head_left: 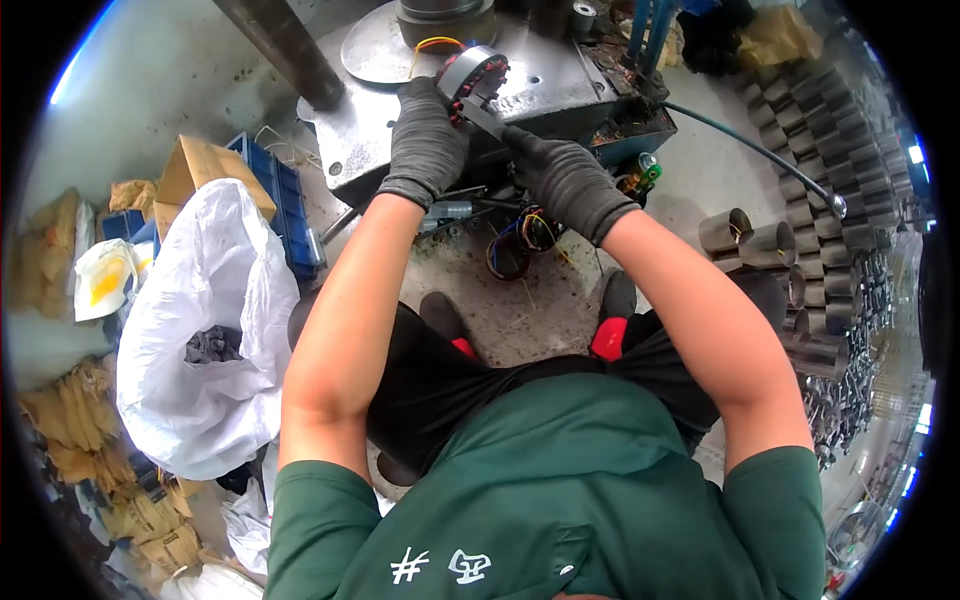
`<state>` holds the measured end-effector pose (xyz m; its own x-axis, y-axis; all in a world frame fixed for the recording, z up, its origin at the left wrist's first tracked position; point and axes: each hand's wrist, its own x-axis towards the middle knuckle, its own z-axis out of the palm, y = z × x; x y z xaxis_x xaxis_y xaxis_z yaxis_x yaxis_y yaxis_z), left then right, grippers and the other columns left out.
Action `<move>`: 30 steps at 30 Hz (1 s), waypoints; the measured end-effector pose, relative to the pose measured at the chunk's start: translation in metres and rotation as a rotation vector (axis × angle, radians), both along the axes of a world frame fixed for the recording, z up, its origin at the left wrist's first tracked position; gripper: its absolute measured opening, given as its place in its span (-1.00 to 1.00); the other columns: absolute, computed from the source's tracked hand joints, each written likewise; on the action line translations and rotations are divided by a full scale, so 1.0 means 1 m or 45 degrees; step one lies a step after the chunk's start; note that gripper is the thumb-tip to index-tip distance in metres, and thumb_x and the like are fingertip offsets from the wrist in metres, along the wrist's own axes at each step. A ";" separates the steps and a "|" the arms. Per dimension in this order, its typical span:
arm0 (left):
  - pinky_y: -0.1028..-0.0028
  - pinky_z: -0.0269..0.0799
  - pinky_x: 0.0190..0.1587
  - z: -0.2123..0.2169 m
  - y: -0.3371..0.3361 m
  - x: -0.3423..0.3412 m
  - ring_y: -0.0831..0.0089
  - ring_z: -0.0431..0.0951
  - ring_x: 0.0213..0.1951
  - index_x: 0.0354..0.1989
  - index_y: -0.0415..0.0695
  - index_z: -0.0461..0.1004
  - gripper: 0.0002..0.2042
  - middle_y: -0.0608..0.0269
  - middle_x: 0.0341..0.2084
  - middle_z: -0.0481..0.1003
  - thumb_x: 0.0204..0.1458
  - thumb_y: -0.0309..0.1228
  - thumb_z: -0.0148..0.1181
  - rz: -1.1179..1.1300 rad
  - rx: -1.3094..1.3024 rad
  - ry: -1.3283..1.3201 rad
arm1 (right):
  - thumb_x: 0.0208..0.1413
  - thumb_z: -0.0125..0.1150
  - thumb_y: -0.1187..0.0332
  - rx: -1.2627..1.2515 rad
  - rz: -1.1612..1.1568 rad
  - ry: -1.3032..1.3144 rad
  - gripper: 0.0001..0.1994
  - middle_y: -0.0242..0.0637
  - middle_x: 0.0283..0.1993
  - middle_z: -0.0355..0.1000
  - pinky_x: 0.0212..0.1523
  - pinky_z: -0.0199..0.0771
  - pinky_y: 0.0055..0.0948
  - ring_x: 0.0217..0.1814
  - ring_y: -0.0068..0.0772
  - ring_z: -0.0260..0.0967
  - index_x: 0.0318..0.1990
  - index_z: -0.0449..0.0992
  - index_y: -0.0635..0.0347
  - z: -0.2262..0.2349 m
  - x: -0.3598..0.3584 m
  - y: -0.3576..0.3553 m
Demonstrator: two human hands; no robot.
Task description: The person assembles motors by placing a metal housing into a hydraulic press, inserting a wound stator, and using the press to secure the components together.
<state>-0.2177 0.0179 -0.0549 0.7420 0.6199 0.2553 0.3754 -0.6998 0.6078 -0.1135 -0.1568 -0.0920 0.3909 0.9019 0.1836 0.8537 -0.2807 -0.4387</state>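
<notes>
My left hand (428, 145), in a dark grey glove, grips a motor stator (472, 72) above the near edge of the metal machine bed (358, 150). The stator is a silvery ring with red parts inside it, and yellow and red wires (437, 42) rise from its far side. In my right hand (572, 182), gloved alike, is a flat metal blade-like tool (483, 118). Its far end reaches the stator's near, open side; whether it touches the windings I cannot tell. My fingers hide the tool's handle.
Wound stators (507, 258) with loose wires lie below the bed. A round plate (368, 48) and a column (285, 50) stand beyond. Left are a white bag (205, 400), a cardboard box (205, 185) and a blue crate (290, 225); right, metal cylinders (768, 245) and a black hose (750, 137).
</notes>
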 end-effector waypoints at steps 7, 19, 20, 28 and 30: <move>0.20 0.58 -0.08 0.001 0.005 0.005 0.08 0.64 -0.12 -0.01 -0.27 0.36 -0.54 -0.08 -0.22 0.58 -0.05 -0.45 0.45 -0.003 -0.097 -0.027 | 0.28 0.01 0.37 -0.125 -0.035 0.024 -0.57 0.11 -0.22 0.56 -0.16 0.51 0.02 -0.18 0.15 0.55 0.31 0.42 0.01 0.023 -0.010 -0.036; 0.14 0.54 0.06 -0.019 0.020 0.007 -0.08 0.60 -0.01 0.09 -0.22 0.32 -0.43 -0.20 -0.07 0.51 -0.05 -0.33 0.48 -0.007 0.034 -0.047 | 0.23 0.12 0.36 0.007 0.317 0.202 -0.64 0.03 0.15 0.50 0.10 0.53 -0.20 0.09 0.04 0.52 0.17 0.52 0.18 0.020 -0.005 -0.022; 0.15 0.54 0.06 -0.018 0.018 0.007 -0.08 0.60 -0.01 0.10 -0.21 0.32 -0.43 -0.20 -0.07 0.51 -0.05 -0.34 0.48 0.005 0.087 -0.045 | 0.20 0.15 0.38 -0.229 0.038 0.672 -0.65 0.03 0.28 0.43 0.20 0.51 -0.25 0.19 0.03 0.49 0.13 0.52 0.21 0.041 -0.016 -0.024; 0.24 0.53 0.05 -0.014 0.025 0.005 0.08 0.57 -0.05 0.07 -0.34 0.28 -0.38 -0.15 -0.08 0.52 -0.12 -0.45 0.52 -0.071 -0.096 -0.027 | 0.23 0.15 0.33 0.024 -0.101 0.638 -0.55 0.14 0.12 0.51 0.20 0.47 -0.31 0.19 0.02 0.49 0.27 0.46 0.15 0.030 -0.022 0.011; 0.23 0.53 0.06 -0.008 0.026 0.006 0.05 0.57 -0.04 0.07 -0.35 0.30 -0.39 -0.16 -0.08 0.51 -0.12 -0.44 0.52 -0.098 -0.144 -0.037 | 0.23 0.15 0.31 0.223 0.023 0.326 -0.54 0.16 0.04 0.54 0.17 0.47 -0.31 0.15 0.03 0.51 0.29 0.45 0.13 0.008 -0.023 -0.012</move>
<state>-0.2118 0.0436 -0.0632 0.7820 0.5871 0.2092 0.3042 -0.6525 0.6940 -0.1362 -0.1688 -0.0837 0.4286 0.8726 0.2342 0.7135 -0.1678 -0.6802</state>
